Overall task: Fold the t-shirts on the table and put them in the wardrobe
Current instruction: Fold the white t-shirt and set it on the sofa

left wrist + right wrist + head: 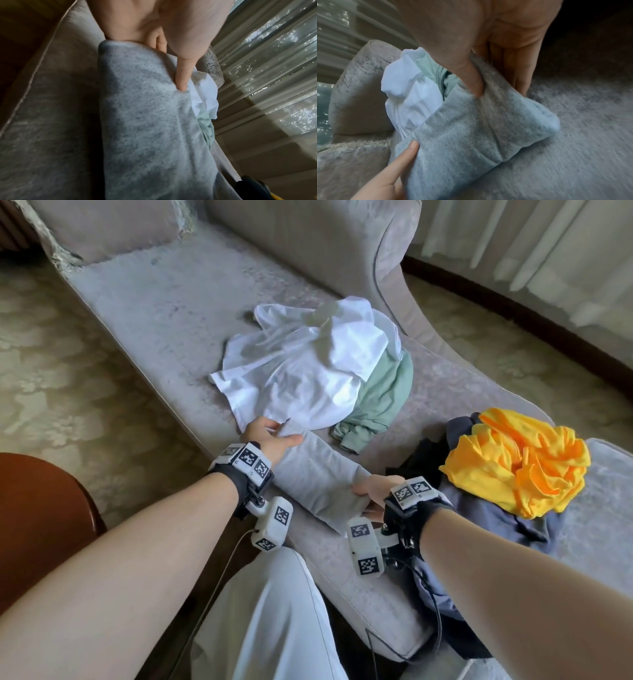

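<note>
A folded grey t-shirt (318,474) lies as a long narrow band on the sofa seat, held at both ends. My left hand (284,433) grips the far end, thumb (181,75) on top and fingers underneath. At the near end my right hand (364,499) pinches the shirt (471,135) between its thumb (474,81) and the fingers behind. A crumpled white t-shirt (301,364) lies just beyond, over a pale green one (380,402). To the right a yellow t-shirt (517,463) sits on a dark blue-grey garment (496,515).
The clothes lie on a grey upholstered chaise (164,302) with a curved back. A round brown wooden table (41,508) stands at the left over patterned carpet. Sheer curtains (548,244) hang at the far right. My leg in light trousers (274,611) is against the seat's front edge.
</note>
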Demonstrator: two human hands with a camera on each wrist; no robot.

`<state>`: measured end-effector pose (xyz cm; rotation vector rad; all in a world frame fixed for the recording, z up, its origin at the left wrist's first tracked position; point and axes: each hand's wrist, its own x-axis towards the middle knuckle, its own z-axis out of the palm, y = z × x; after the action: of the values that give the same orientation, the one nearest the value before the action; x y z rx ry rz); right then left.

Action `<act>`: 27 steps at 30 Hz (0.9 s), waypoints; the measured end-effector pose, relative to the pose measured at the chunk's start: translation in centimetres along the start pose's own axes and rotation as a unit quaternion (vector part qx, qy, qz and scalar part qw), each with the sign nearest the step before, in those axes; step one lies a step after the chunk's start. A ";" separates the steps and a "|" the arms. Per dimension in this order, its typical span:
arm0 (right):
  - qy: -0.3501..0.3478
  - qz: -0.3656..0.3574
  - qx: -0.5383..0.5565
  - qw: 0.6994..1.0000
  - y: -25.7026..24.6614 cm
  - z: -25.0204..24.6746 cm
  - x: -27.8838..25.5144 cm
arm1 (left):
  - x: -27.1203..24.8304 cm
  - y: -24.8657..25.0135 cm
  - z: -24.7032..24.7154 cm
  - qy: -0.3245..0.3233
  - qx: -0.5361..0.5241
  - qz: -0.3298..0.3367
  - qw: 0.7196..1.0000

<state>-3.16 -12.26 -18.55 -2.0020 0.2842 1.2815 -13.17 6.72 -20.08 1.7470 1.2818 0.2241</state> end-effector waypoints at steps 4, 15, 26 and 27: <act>0.021 -0.041 -0.102 0.994 -0.9 0.1 1.7 | 1.7 -1.5 1.4 -0.016 0.026 0.001 1.000; 0.030 -0.190 -0.105 0.976 -9.7 4.2 3.8 | 3.9 -1.5 -0.3 -0.064 -0.096 -0.031 0.993; -0.087 -0.188 0.021 0.978 -12.0 5.8 4.7 | 3.9 -0.3 -3.4 -0.063 -0.303 -0.029 0.951; -0.084 -0.186 0.026 0.979 -12.3 5.7 4.6 | 3.9 -0.1 -3.9 -0.054 -0.318 -0.025 0.946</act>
<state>1.65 1.21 -18.19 -1.7833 -0.1326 1.1771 -13.91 12.10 -19.36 1.1536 1.0206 0.4519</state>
